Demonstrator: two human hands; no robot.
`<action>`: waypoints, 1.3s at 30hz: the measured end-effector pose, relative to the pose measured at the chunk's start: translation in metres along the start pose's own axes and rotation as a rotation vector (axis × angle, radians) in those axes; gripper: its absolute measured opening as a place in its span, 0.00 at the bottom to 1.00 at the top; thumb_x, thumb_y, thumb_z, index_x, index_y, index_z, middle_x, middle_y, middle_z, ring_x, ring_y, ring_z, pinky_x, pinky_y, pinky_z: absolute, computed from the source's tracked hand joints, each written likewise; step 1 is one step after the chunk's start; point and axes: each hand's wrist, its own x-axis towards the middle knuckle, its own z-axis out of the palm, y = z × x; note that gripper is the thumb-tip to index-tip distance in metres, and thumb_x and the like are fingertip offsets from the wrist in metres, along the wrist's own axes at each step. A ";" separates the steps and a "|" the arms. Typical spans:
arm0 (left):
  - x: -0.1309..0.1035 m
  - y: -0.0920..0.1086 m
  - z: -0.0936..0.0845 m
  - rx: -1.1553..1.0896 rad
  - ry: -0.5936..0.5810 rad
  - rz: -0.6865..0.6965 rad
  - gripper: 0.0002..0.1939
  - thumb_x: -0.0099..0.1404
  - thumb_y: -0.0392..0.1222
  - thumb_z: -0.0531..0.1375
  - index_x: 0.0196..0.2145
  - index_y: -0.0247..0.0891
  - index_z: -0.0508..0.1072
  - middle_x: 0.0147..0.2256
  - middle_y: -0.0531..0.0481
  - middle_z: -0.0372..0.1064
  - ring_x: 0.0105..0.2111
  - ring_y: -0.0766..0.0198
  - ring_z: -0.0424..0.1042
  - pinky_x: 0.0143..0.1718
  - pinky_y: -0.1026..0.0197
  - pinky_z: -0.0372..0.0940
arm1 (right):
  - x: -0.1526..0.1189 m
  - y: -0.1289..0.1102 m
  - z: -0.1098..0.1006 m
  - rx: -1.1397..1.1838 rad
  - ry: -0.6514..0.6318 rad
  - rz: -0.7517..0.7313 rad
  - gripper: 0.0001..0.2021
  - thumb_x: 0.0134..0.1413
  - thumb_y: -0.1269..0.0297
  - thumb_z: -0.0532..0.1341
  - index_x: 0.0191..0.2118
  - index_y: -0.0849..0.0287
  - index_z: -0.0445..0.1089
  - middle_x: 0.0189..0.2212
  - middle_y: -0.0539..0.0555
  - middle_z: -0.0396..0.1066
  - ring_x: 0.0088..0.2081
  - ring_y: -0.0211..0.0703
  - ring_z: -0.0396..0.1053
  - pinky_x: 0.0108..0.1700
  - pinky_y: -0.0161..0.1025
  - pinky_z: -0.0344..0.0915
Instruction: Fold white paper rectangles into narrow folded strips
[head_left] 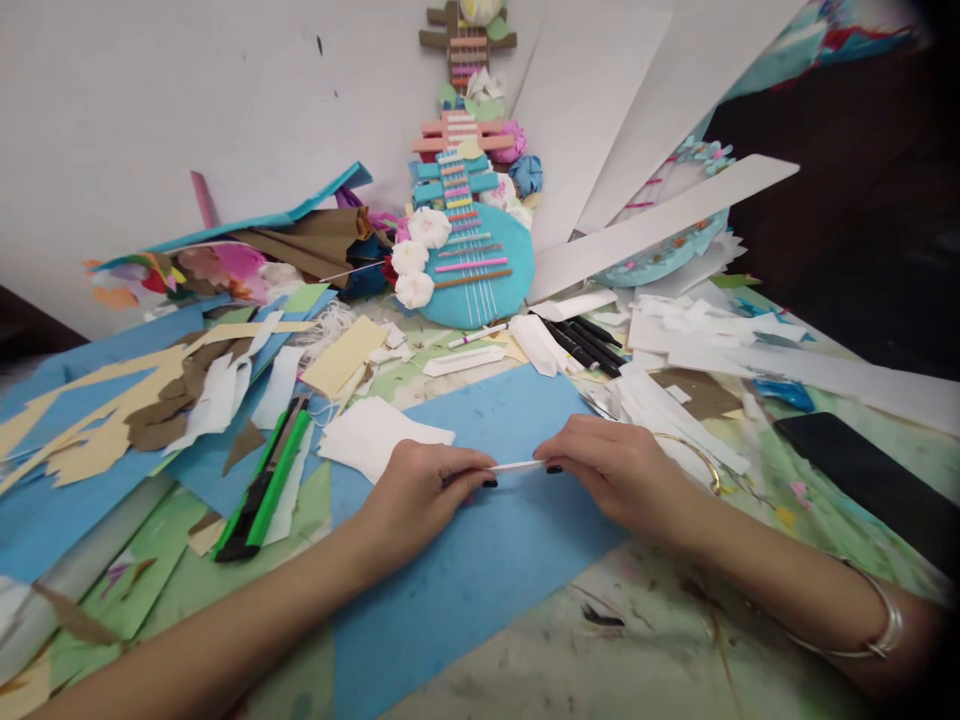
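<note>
A thin white paper strip (517, 466) is stretched between my two hands, above a sheet of blue paper (480, 610). My left hand (424, 490) pinches one end of it between thumb and fingers. At the other end, my right hand (611, 465) pinches it the same way. Whether the strip is rolled or folded, I cannot tell. Just behind my left hand lies a stack of white paper pieces (379, 430). A green and black box cutter (266, 480) rests to the left on coloured scraps.
A blue paper guitar (484, 265) with white flowers leans on the wall at the back. Black markers (581, 345) lie before it. White paper strips (810, 360) and a dark phone (870, 480) are on the right, blue and cream scraps (112, 410) on the left.
</note>
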 end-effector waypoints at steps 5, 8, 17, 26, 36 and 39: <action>0.001 -0.003 -0.001 -0.038 0.005 0.016 0.13 0.61 0.30 0.53 0.37 0.38 0.76 0.25 0.53 0.75 0.24 0.68 0.72 0.29 0.67 0.65 | 0.000 0.004 -0.001 -0.060 0.074 0.012 0.10 0.58 0.72 0.53 0.35 0.60 0.73 0.26 0.53 0.73 0.29 0.36 0.68 0.31 0.33 0.63; 0.002 -0.002 -0.005 -0.014 0.024 0.017 0.10 0.61 0.33 0.56 0.36 0.38 0.77 0.23 0.55 0.74 0.21 0.69 0.71 0.27 0.68 0.64 | 0.002 0.004 -0.004 -0.097 0.091 0.041 0.10 0.58 0.69 0.55 0.32 0.59 0.73 0.24 0.52 0.73 0.27 0.37 0.68 0.30 0.33 0.63; 0.006 -0.004 -0.013 0.130 0.145 -0.045 0.07 0.56 0.41 0.63 0.23 0.38 0.75 0.20 0.56 0.71 0.19 0.71 0.64 0.21 0.69 0.55 | 0.004 0.006 -0.009 -0.132 0.130 0.064 0.09 0.58 0.67 0.56 0.31 0.59 0.72 0.24 0.52 0.72 0.27 0.36 0.68 0.31 0.33 0.63; 0.008 -0.011 -0.014 0.208 0.131 0.052 0.08 0.59 0.30 0.53 0.28 0.37 0.71 0.23 0.54 0.69 0.22 0.69 0.65 0.25 0.68 0.58 | 0.006 0.010 -0.010 -0.118 0.127 0.051 0.11 0.59 0.69 0.53 0.34 0.59 0.73 0.25 0.53 0.72 0.28 0.37 0.69 0.31 0.33 0.63; 0.008 -0.010 -0.014 0.195 0.139 0.000 0.08 0.57 0.29 0.54 0.26 0.36 0.71 0.20 0.55 0.67 0.21 0.69 0.63 0.24 0.68 0.55 | 0.009 0.009 -0.013 -0.092 0.083 0.153 0.10 0.57 0.71 0.55 0.33 0.59 0.74 0.26 0.52 0.74 0.28 0.37 0.71 0.32 0.33 0.63; 0.008 -0.010 -0.014 0.167 0.131 -0.023 0.08 0.56 0.28 0.55 0.25 0.36 0.71 0.20 0.55 0.67 0.21 0.69 0.63 0.25 0.68 0.55 | 0.009 0.010 -0.013 -0.072 0.057 0.199 0.10 0.56 0.72 0.55 0.34 0.58 0.74 0.27 0.51 0.75 0.28 0.37 0.71 0.32 0.33 0.63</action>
